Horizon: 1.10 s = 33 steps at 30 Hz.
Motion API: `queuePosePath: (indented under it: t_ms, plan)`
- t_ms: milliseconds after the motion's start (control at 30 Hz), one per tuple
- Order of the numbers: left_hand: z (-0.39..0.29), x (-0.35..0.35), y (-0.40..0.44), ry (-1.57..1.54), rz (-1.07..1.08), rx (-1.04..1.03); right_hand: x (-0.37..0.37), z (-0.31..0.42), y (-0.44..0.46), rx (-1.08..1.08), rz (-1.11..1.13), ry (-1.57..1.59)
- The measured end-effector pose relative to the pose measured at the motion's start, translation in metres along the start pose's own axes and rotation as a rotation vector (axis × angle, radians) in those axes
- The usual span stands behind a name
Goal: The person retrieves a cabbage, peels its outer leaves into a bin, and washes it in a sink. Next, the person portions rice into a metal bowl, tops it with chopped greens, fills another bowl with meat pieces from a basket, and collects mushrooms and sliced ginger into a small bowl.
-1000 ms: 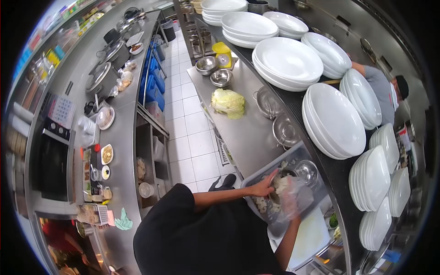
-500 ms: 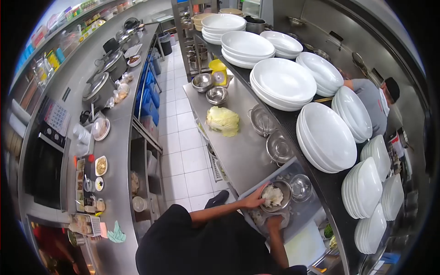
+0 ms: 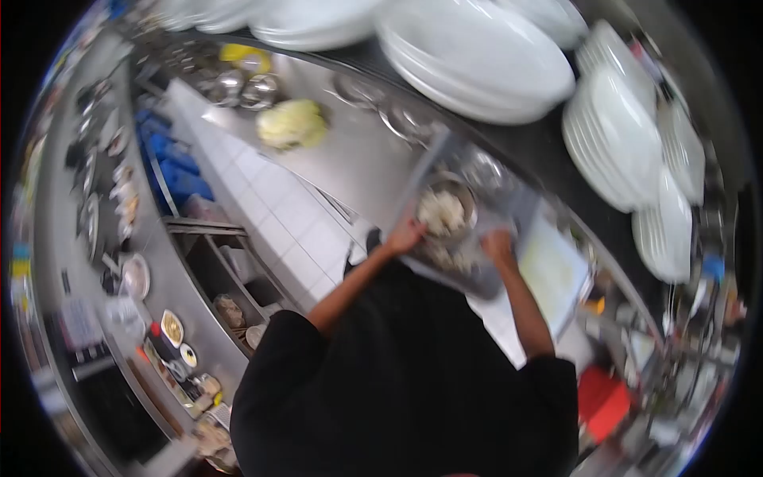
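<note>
A metal bowl (image 3: 470, 208) with a pale, whitish food (image 3: 441, 213) in it sits in a grey plastic tub (image 3: 520, 208). My left hand (image 3: 407, 236) grips the bowl at its lower left rim, close to the tub's edge. To the right of the bowl, my right hand (image 3: 498, 242) is inside the tub, next to something clear like plastic film. Motion blur hides how its fingers lie. More pale pieces (image 3: 449, 258) lie in the tub below the bowl. A second, shiny bowl (image 3: 483, 168) stands behind it.
A pale cabbage (image 3: 292, 124) lies on the steel counter (image 3: 350, 151), near small metal bowls (image 3: 258, 91) and strainers (image 3: 405, 119). White plates (image 3: 477, 63) are stacked on the shelf above. A white cutting board (image 3: 548, 266) is right of the tub. Another counter runs along the left.
The view has swung, so the tub and counter appear higher and turned. My left hand stays at the bowl. My right hand has moved from below the bowl to its right side.
</note>
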<state>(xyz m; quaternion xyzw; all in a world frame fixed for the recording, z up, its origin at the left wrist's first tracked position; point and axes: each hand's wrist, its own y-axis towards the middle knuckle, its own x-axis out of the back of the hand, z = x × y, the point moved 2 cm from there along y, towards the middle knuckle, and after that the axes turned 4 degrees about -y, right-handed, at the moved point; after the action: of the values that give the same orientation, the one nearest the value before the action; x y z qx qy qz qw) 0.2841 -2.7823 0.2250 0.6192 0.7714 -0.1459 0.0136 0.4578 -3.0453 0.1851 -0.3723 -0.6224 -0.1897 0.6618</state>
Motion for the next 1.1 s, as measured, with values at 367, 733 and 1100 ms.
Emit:
queuePosePath:
  t_ms: [367,733,1100]
  plan:
    - [-0.041,-0.014,-0.008,-0.284,0.056,0.06,0.04,-0.023,-0.008,0.068,-0.338,0.55]
    - [-0.047,0.0,-0.019,-0.35,0.101,0.19,-0.038,0.072,-0.069,-0.041,0.11,0.096]
    - [-0.063,-0.012,-0.027,-0.217,0.145,0.278,0.152,0.049,-0.095,-0.011,-0.165,1.056]
